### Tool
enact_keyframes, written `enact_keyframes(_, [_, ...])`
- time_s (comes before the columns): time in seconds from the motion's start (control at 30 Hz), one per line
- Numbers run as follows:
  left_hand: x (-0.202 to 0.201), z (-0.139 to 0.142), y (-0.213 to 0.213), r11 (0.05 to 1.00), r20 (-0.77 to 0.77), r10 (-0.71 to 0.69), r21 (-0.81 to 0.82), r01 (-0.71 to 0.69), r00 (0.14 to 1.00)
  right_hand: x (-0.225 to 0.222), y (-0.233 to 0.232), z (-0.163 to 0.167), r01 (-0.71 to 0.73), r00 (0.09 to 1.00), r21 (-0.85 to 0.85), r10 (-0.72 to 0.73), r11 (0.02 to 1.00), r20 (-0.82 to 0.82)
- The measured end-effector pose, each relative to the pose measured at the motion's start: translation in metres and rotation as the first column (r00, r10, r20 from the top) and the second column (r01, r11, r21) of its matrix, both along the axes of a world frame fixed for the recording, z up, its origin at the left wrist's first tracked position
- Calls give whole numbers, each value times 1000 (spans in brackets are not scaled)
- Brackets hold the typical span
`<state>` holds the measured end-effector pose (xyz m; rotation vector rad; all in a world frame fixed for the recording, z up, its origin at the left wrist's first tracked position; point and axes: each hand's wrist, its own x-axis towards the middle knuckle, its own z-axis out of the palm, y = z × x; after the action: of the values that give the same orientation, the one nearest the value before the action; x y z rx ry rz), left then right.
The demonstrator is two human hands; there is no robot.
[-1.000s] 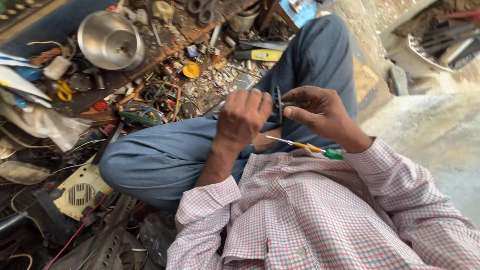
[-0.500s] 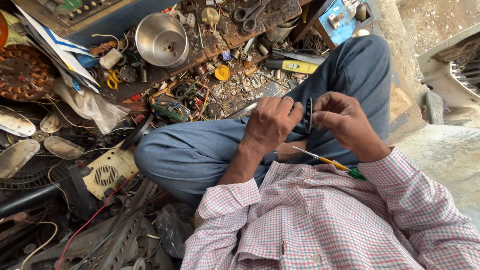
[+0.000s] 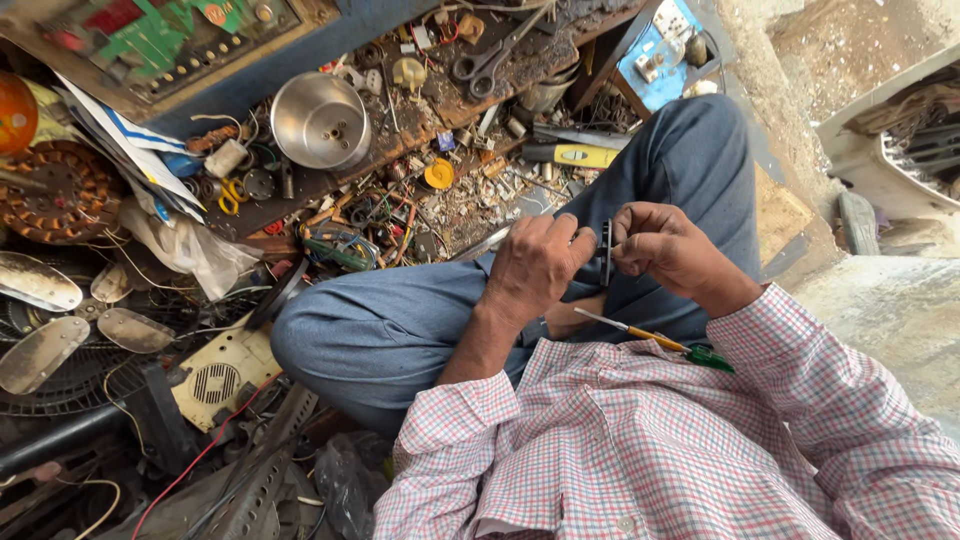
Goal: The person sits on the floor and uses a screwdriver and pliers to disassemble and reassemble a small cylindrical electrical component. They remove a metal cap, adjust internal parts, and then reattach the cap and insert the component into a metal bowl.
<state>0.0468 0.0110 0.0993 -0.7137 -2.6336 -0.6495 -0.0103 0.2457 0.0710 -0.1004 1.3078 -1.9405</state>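
Thin dark flat metal part (image 3: 606, 250), held upright on edge, sits between both hands above the lap of a person seated cross-legged in blue trousers (image 3: 400, 330) and a red-and-white checked shirt (image 3: 640, 440). Seen from the head camera, the left hand (image 3: 535, 265) has its fingers (image 3: 570, 235) curled closed against one face of the part, while the right hand (image 3: 665, 245) pinches the other face with its fingertips closed on it. What kind of piece it is cannot be told; it is too narrow in view.

A slim screwdriver with a yellow shaft sleeve and green handle (image 3: 655, 340) lies across the lap just below the hands, touching the shirt, gripped by neither hand.

By the look of it, the step in hand is a close fitting or inspection of the small part at fingertip level, with the tool set aside. A next move would likely call for one hand to keep the part steady while the other frees itself to take up the screwdriver.

Around the knees lies a cluttered workshop floor: a round steel bowl (image 3: 322, 120), a pair of scissors (image 3: 490, 62), a yellow-handled tool (image 3: 570, 155), a copper-wound motor stator (image 3: 55, 190), metal fan blades (image 3: 40, 285), a cream vented cover (image 3: 220, 375) and a green circuit board (image 3: 190, 30).
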Motion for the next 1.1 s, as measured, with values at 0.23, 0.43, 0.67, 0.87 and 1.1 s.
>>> enact_keyframes(0.23, [1, -11, 2, 953, 189, 107, 260, -155, 976, 0, -15, 23, 63, 961, 246, 7, 967, -275])
enact_keyframes(0.43, [3, -17, 22, 714, 413, 24, 630, -305, 911, -2, -34, 16, 193, 933, 160, -131, 968, -334])
enact_keyframes(0.67, [3, -54, 36, 741, 488, -42, 601, -301, 872, -17, -21, 7, 152, 964, 207, -98, 966, -247])
enact_keyframes(0.87, [-1, -72, 45, 672, 600, -139, 642, -370, 788, -23, -14, 10, 108, 879, 445, 124, 889, -460])
enact_keyframes(1.1, [5, -61, 43, 710, 651, -247, 626, -324, 718, -19, -5, 25, 124, 703, 627, 378, 769, -603])
